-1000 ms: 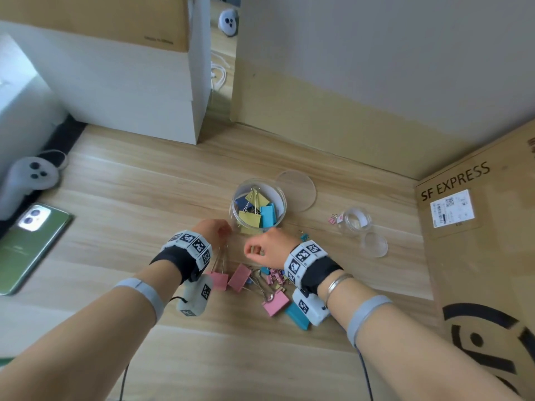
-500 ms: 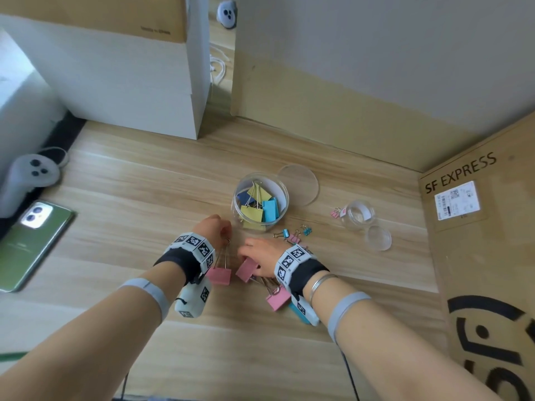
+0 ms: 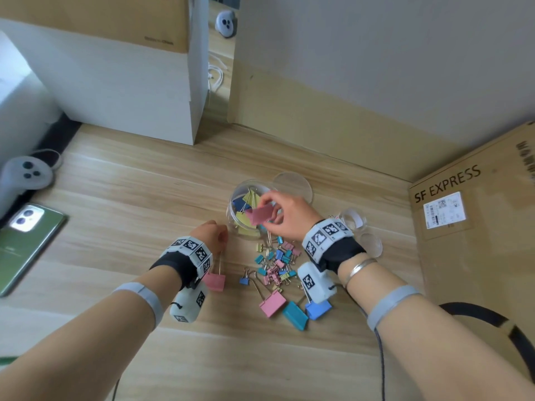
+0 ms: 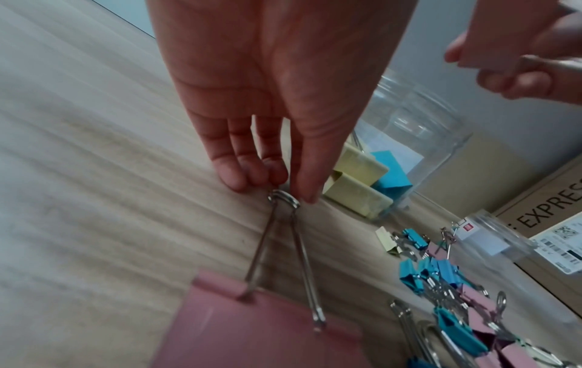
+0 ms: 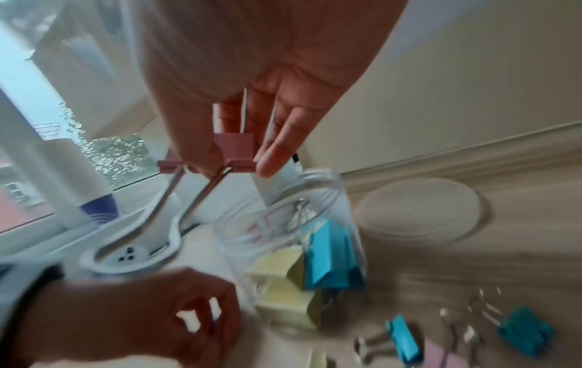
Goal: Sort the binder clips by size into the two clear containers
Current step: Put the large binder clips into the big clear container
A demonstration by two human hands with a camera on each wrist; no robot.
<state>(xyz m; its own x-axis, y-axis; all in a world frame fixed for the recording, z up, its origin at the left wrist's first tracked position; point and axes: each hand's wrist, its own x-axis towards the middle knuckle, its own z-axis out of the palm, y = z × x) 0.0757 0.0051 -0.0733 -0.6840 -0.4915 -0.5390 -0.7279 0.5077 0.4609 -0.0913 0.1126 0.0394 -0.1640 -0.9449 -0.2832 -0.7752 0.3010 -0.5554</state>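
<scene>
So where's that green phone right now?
In the head view the phone lies flat on the table's far left edge, just below the white controller, well left of the left hand.

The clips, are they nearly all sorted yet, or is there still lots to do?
Just started. The big jar already holds several yellow and blue large clips. Right now the right hand holds a large pink clip over that jar, and the left hand pinches another pink clip by its wire handles. Left: three large clips and the heap of small clips on the table; the small jar looks empty.
</scene>
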